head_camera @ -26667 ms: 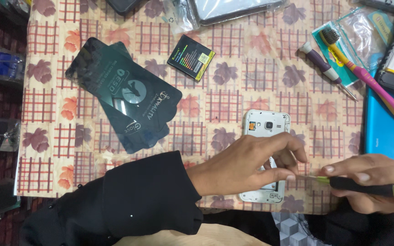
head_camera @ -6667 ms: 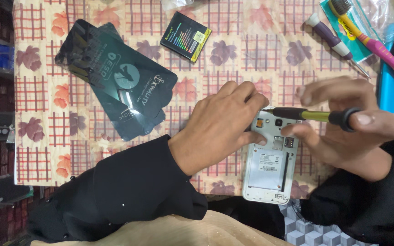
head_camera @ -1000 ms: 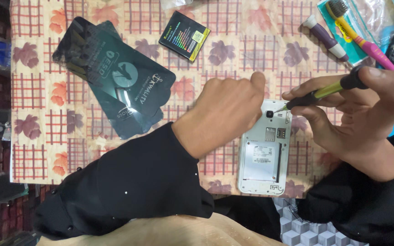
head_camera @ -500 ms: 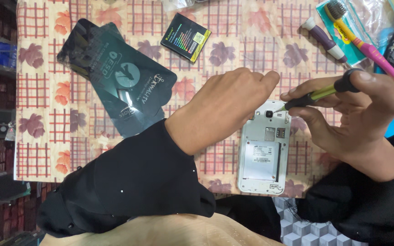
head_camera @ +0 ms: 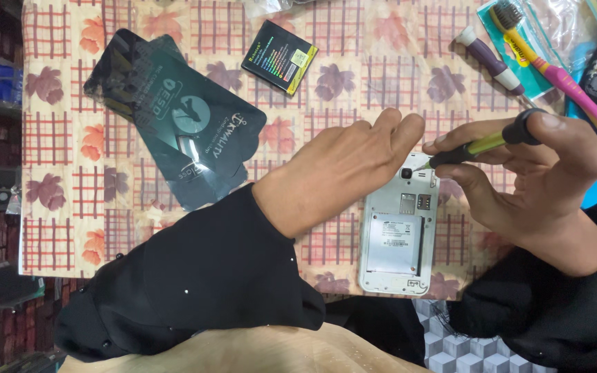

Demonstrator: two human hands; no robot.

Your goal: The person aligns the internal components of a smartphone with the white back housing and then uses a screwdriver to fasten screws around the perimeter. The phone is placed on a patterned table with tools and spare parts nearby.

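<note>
A cream tablecloth (head_camera: 174,235) patterned with red checks and brown flowers is spread under everything, and places are given here from the white, back-opened mobile phone (head_camera: 399,235) lying flat near its lower edge. Well to the left of the phone, dark glossy plastic pouches (head_camera: 181,138) are stacked and overlapped. Above and to the right of it, a pink and yellow toothbrush (head_camera: 561,72) is laid across clear packaging, with a purple-handled tool (head_camera: 488,61) just beside it. Above and left of the phone, a small black rectangular battery (head_camera: 279,56) is seen. The phone's upper left edge is covered by the left hand (head_camera: 343,169), whose fingers are pressed down there; how firmly it is gripped cannot be told. A slim screwdriver with a green shaft and black cap (head_camera: 481,144) is pinched in the closed fingers of the right hand (head_camera: 540,179), its tip set at the phone's top edge beside the camera lens. The tip itself is too small to make out.
</note>
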